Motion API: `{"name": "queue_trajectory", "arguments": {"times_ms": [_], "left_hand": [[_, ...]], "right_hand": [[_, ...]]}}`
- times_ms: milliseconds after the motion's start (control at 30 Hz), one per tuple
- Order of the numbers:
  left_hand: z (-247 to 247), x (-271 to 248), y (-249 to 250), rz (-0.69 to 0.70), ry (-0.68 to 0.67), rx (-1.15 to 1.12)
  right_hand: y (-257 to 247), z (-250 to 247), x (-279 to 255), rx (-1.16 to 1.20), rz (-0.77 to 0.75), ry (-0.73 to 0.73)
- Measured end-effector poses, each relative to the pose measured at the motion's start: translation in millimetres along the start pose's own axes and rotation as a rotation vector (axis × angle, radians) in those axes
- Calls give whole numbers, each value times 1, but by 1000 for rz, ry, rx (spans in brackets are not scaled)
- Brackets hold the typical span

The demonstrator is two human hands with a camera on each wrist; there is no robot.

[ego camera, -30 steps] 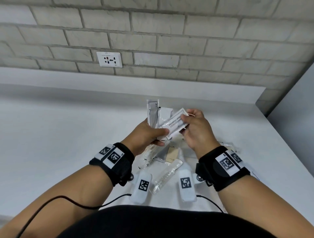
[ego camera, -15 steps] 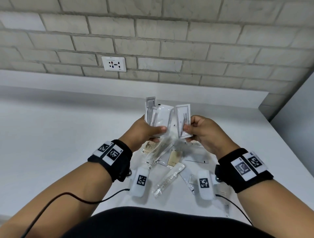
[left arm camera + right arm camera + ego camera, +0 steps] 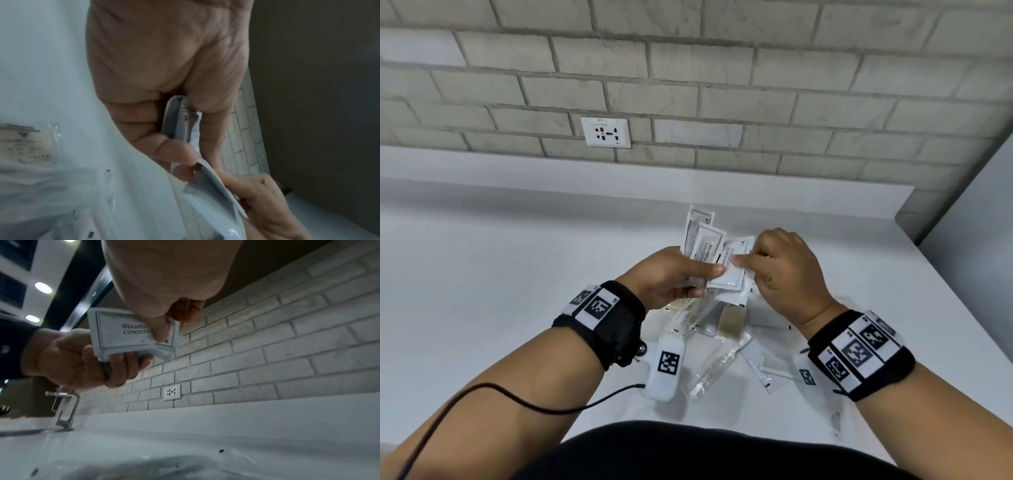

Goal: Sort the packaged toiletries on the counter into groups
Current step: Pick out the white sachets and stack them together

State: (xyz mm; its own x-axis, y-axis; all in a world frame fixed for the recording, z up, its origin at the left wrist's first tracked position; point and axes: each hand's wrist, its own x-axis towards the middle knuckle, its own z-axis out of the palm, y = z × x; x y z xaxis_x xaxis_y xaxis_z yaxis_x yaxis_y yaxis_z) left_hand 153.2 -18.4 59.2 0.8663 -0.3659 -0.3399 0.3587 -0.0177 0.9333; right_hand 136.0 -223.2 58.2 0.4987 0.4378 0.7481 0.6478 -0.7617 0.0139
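The left hand (image 3: 671, 277) holds a small stack of white sachets (image 3: 703, 245) above the counter (image 3: 482, 274), its thumb pressed on the front and its fingers curled behind, so the stack stands about upright. The right hand (image 3: 786, 270) pinches the front sachet (image 3: 732, 270), printed "SHAMPOO" and "CONDITIONER", between thumb and fingertips; this sachet touches the stack. In the right wrist view the right thumb (image 3: 162, 331) lies on the printed face, and the left fingers (image 3: 123, 363) are closed under the lower edge.

Below the hands, near the person, more packets lie in a loose pile (image 3: 726, 318) on the counter. A clear-wrapped comb (image 3: 717, 370) lies near, and another comb packet (image 3: 774, 368) is just right of it. On the far brick wall (image 3: 722, 85) there is a socket (image 3: 606, 132). A tap (image 3: 65, 410) shows to the left in the right wrist view.
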Motion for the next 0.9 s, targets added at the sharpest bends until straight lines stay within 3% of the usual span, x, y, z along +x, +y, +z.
{"name": "queue_trajectory", "arguments": {"times_ms": [133,267,333,433,500,567,633,733,833,900], "left_hand": [[-5,-2,-5,45,67,-47],[-13,-5,-8,115,85,-47],[-15,-5,-9,126,98,-63],[-15,-7,-7,125,60,-4],[-14,-10,-2,91,-20,154],[-11,-13,2,82,-95,302],[-8,-11,4,135,-107,289],[-6,-9,6,199,-15,58],[-8,-10,0,138,33,-177],[-6,-12,-5,100,8,-211]], "right_hand": [[8,3,-11,101,162,-46],[21,-5,-19,417,738,-363],[21,-12,-14,617,875,-389],[19,-23,-3,762,836,-365],[16,-28,6,772,730,-431],[11,-29,15,897,732,-517],[2,-24,18,970,753,-553],[-6,-10,12,927,860,-383],[-10,3,1,1014,1083,-131],[-11,9,-5,1016,1158,-77]]}}
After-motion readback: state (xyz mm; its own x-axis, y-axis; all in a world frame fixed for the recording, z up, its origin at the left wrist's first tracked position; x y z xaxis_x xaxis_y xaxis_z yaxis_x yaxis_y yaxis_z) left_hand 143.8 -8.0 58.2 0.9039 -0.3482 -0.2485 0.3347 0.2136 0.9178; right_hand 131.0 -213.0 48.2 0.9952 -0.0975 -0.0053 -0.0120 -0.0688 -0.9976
